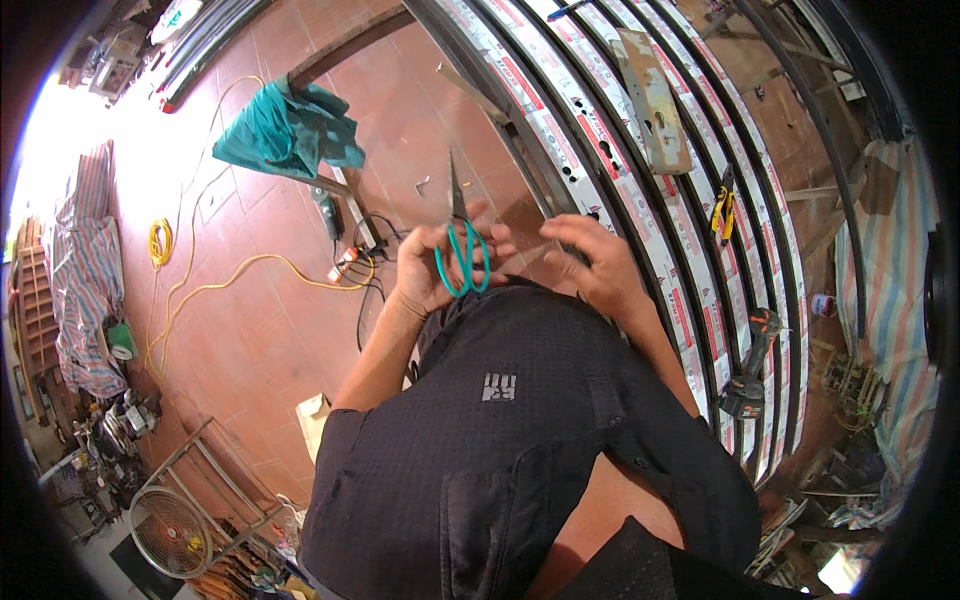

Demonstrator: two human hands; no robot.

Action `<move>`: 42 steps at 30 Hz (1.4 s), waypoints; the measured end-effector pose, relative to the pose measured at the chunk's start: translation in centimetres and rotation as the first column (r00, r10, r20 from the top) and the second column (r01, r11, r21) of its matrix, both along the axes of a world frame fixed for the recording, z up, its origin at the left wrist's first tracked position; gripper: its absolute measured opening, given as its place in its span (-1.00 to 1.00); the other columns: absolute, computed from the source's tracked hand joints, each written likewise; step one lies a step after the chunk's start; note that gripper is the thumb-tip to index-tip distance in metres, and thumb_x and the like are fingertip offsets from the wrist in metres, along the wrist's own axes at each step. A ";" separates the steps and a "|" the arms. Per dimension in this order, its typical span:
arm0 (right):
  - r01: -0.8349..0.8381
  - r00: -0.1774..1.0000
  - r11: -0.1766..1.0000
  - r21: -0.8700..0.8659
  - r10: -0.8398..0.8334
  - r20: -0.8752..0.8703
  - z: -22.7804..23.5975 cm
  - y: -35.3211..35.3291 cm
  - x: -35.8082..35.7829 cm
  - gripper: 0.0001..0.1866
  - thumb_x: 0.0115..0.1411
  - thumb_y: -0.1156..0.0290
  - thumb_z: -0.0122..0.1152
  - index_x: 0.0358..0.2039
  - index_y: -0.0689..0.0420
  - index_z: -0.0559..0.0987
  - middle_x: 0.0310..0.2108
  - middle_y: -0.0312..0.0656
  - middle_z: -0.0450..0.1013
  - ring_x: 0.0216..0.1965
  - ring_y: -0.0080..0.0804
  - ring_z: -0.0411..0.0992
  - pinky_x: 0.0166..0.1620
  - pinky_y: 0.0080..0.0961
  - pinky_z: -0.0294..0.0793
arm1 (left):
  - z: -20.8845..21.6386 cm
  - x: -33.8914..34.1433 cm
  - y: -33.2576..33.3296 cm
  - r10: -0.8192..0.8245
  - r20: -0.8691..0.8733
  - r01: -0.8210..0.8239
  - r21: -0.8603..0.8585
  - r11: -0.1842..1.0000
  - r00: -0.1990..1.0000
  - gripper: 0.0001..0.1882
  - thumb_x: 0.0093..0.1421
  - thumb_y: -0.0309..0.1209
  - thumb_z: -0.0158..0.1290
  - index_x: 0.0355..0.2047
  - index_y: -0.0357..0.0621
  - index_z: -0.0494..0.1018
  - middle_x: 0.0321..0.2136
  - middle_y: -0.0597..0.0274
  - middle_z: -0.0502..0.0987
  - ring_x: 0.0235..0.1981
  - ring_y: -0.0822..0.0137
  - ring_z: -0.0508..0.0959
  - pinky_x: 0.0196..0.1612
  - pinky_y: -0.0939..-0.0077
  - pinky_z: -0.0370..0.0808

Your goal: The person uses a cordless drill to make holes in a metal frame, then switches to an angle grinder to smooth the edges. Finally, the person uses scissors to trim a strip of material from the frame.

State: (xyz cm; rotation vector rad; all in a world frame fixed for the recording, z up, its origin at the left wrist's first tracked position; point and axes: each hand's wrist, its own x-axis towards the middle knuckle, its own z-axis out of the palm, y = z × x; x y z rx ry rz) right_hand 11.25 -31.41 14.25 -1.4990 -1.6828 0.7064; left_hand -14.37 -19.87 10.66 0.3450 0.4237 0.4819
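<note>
Scissors (464,258) with green handle loops lie across the palm of my left hand (425,262), blades pointing away from me. My left fingers curl around the loops from behind. My right hand (598,262) is raised to the right of the scissors, fingers apart, and no held thing shows in it. Beside it run long dark metal bars (640,250) covered with strips of white and red printed film. Yellow-and-black pliers (723,208) and a cordless drill (752,368) rest on these bars, along with a worn, paint-stained plate (655,105).
A teal cloth (285,132) hangs over a metal frame ahead on the left. Below it are an angle grinder (325,210) and tangled cables. A yellow cord (245,268) crosses the tiled floor. A round fan (172,532) stands at the lower left.
</note>
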 end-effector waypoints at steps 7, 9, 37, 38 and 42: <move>0.242 0.960 0.917 -0.318 -0.275 -0.062 -3.3 -2.5 2.5 -0.63 0.29 0.31 0.41 0.02 0.25 0.67 -0.09 -0.07 0.62 -0.21 -0.33 0.59 -0.15 -0.39 0.57 | -4.7 -0.9 4.2 0.290 -0.659 0.163 0.536 0.828 0.694 -0.25 0.13 -0.30 0.17 0.34 -0.30 0.36 -0.16 0.05 0.59 -0.20 0.32 0.59 -0.16 0.45 0.54; 0.253 0.944 0.909 -0.331 -0.307 -0.123 -3.3 -3.3 2.6 -0.66 0.29 0.32 0.41 -0.01 0.25 0.69 -0.13 -0.10 0.63 -0.21 -0.38 0.60 -0.16 -0.42 0.57 | -5.0 -0.6 6.0 0.448 -0.692 0.178 0.633 0.753 0.566 -0.31 0.20 -0.19 0.20 0.29 -0.30 0.43 -0.21 0.21 0.54 -0.24 0.35 0.53 -0.10 0.46 0.47; 0.482 0.796 0.827 -0.290 -0.551 -0.249 -1.3 -1.2 2.1 -0.81 0.34 0.42 0.35 -0.10 0.25 0.70 -0.28 -0.31 0.63 -0.26 -0.62 0.51 -0.14 -0.60 0.49 | -7.2 -6.5 15.9 0.411 -0.538 -0.473 0.027 0.881 0.736 -0.44 0.30 0.10 0.09 -0.14 -0.23 0.43 -0.30 0.03 0.55 -0.21 -0.15 0.65 -0.17 -0.16 0.64; 0.483 0.830 0.828 -0.284 -0.536 -0.151 -1.1 -1.0 2.0 -0.79 0.33 0.40 0.37 -0.11 0.24 0.70 -0.29 -0.26 0.64 -0.28 -0.57 0.52 -0.15 -0.55 0.50 | -8.2 -6.5 14.9 0.387 -0.525 -0.478 -0.045 0.877 0.758 -0.41 0.30 0.15 0.07 -0.15 -0.24 0.44 -0.30 0.00 0.56 -0.21 -0.19 0.64 -0.16 -0.19 0.63; 0.492 0.859 0.825 -0.279 -0.512 -0.002 -0.9 -1.1 1.8 -0.73 0.29 0.31 0.39 -0.13 0.26 0.70 -0.27 -0.15 0.66 -0.28 -0.49 0.55 -0.14 -0.50 0.51 | -10.9 -6.4 10.7 0.300 -0.549 -0.501 -0.260 0.825 0.780 -0.32 0.30 0.25 0.02 -0.21 -0.26 0.45 -0.28 -0.08 0.57 -0.20 -0.29 0.61 -0.12 -0.24 0.60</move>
